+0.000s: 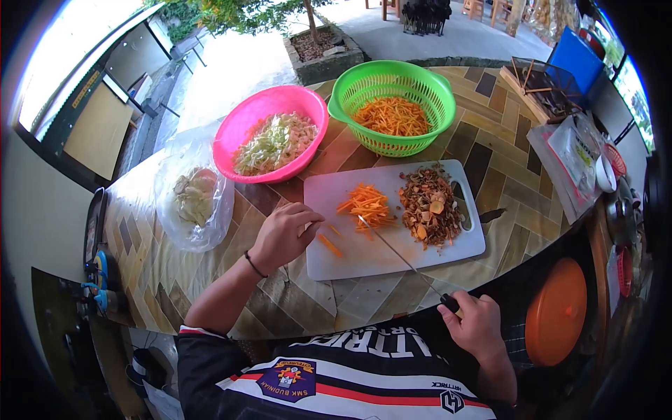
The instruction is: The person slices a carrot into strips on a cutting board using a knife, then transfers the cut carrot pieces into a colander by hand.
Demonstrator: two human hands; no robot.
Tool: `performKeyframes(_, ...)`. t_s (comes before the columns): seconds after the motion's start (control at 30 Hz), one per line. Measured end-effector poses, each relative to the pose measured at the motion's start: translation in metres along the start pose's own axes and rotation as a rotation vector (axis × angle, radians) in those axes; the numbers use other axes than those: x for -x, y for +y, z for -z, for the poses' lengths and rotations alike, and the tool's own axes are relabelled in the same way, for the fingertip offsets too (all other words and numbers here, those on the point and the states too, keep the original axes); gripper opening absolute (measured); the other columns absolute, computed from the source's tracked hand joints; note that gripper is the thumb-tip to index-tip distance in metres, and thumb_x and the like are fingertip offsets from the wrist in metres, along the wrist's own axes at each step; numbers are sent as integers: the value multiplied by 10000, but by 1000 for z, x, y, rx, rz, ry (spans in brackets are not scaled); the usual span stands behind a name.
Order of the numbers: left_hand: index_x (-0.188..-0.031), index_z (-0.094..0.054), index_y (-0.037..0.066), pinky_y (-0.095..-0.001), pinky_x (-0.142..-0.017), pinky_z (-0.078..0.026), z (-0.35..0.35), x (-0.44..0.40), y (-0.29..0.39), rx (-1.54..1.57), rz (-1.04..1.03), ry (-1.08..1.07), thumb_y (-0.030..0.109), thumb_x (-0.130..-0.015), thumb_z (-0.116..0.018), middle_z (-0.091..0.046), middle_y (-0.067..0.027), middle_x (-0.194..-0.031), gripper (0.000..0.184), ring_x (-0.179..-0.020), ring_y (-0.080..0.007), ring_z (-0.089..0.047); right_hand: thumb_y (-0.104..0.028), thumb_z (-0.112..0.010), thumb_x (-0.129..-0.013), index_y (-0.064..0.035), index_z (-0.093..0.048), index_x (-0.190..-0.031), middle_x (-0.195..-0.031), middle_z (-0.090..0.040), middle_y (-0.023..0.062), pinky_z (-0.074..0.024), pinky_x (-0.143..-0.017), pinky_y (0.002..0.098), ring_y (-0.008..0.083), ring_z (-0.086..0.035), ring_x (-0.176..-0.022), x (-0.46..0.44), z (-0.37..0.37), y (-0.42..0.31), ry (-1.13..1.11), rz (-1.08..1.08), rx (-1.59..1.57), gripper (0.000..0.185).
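My right hand (pixel 476 323) is closed around the black handle of a long thin knife (pixel 402 257). The blade reaches up and left across a white cutting board (pixel 392 269), its tip at a pile of orange carrot strips (pixel 367 207). At the board's left edge my left hand (pixel 285 232) has its fingers curled together; whatever they hold, if anything, is hidden. A few loose carrot sticks (pixel 329 246) lie just right of those fingers. Brownish peelings and scraps (pixel 428 203) are heaped on the board's right side, next to its handle slot.
Behind the board stand a pink basin (pixel 231 133) of shredded pale vegetables and a green colander (pixel 441 105) of carrot strips. A clear plastic bag (pixel 196 199) with pale leaves lies left. An orange round lid (pixel 558 311) is below the table's right edge (pixel 518 245).
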State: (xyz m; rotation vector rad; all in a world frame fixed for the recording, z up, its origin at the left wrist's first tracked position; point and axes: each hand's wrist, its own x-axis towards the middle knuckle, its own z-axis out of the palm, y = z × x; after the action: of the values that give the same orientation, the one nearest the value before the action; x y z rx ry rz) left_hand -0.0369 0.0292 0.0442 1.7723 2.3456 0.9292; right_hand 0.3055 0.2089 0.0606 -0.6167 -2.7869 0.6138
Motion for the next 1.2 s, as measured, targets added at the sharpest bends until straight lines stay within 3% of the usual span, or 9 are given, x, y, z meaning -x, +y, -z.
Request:
performKeyframes(0.07, -945, -726, 58, -388, -818, -509, -4, -8, -3, 7, 15, -121, 113, -829, -703, -675, -94, -930, 131, -890, -283, -645, -307, -705, -872, -73, -602, -877, -612, -613, 94, -418, -524, 401, 317, -589, -536, 4, -4, 4, 32, -35, -59, 256)
performKeyframes(0.3, -922, -687, 86, -384, -831, -492, -9, -18, -14, -57, -55, -244, 135, -822, -697, -628, -71, -913, 113, -951, -278, -604, -246, -676, -912, -21, -609, -922, -612, -583, 136, -456, -523, 411, 362, -599, -557, 12, -23, 9, 89, -251, -389, 235)
performKeyframes(0.4, -932, -649, 75, -390, -819, -492, -12, -23, -11, -106, -82, -243, 124, -829, -682, -610, -78, -885, 119, -939, -284, -603, -217, -640, -939, 31, -598, -961, -548, -515, 109, -362, -439, 313, 212, -546, -429, 14, -26, 14, 114, -211, -414, 252)
performKeyframes(0.5, -947, -628, 61, -398, -818, -492, -13, -35, -2, -122, -123, -162, 120, -835, -674, -602, -92, -875, 134, -926, -289, -604, -247, -656, -933, -10, -597, -923, -598, -567, 135, -450, -504, 380, 349, -611, -553, 16, -22, 9, 79, -296, -434, 244)
performKeyframes(0.77, -965, -645, 38, -404, -786, -503, -17, -57, 23, -64, -167, 74, 99, -828, -690, -634, -124, -905, 156, -879, -313, -622, -235, -657, -935, -11, -594, -927, -529, -530, 120, -422, -462, 352, 318, -588, -475, 26, -19, 5, 39, -333, -460, 232)
performKeyframes(0.87, -949, -659, 33, -403, -776, -510, -9, -22, 22, -69, -129, 107, 92, -816, -712, -640, -121, -914, 154, -864, -316, -626, -224, -652, -938, -17, -585, -895, -513, -521, 112, -413, -458, 351, 305, -582, -464, 32, -14, 3, -108, -368, -539, 221)
performKeyframes(1.03, -975, -658, 28, -383, -866, -495, -22, 38, 26, -118, -262, 37, 69, -785, -717, -604, -94, -965, 204, -987, -270, -626, -335, -615, -952, -32, -575, -959, -580, -600, 157, -480, -520, 465, 397, -636, -603, 18, -5, -8, -354, -231, -415, 306)
performKeyframes(1.13, -992, -651, 20, -387, -872, -494, -26, 44, 25, -98, -310, 9, 86, -776, -729, -598, -101, -994, 238, -1011, -270, -612, -266, -631, -944, 8, -595, -976, -635, -606, 210, -480, -533, 424, 398, -639, -625, 8, -8, -8, -324, -133, -348, 279)
performKeyframes(1.2, -1014, -658, 10, -389, -882, -493, -25, 44, 22, -103, -299, -9, 110, -766, -743, -597, -103, -1029, 281, -1033, -269, -607, -271, -635, -939, 3, -597, -996, -674, -620, 225, -490, -567, 456, 421, -640, -680, -3, -1, -14, -382, -147, -286, 283)
